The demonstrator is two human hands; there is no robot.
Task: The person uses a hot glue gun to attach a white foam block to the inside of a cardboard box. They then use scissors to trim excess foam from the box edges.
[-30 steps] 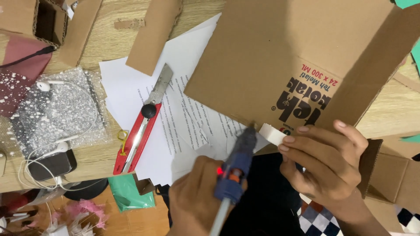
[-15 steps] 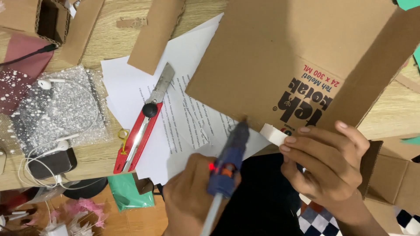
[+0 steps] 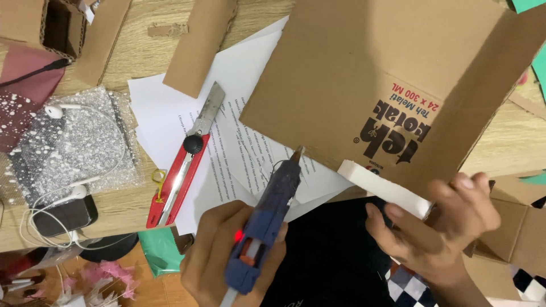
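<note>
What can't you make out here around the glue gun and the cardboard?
Head view only:
- Glue gun trigger: hidden under the left hand.
- White strip: its right end is hidden by the right hand.
- Cardboard sheet: cut off by the top edge.
- Nozzle glue: too small to tell.

I see a light wooden tabletop point(image 3: 142, 51) carrying everything. White printed sheets point(image 3: 239, 119) lie mid-frame. A red utility knife point(image 3: 185, 156) rests on them, blade toward the upper right. A large printed cardboard panel point(image 3: 369, 74) covers the upper right. A plain cardboard strip point(image 3: 199, 42) lies top centre, and a small open cardboard box point(image 3: 51, 25) sits upper left. At left are glittery silver mesh point(image 3: 79, 148), white earphones point(image 3: 62, 111) and a dark phone point(image 3: 62, 216).
</note>
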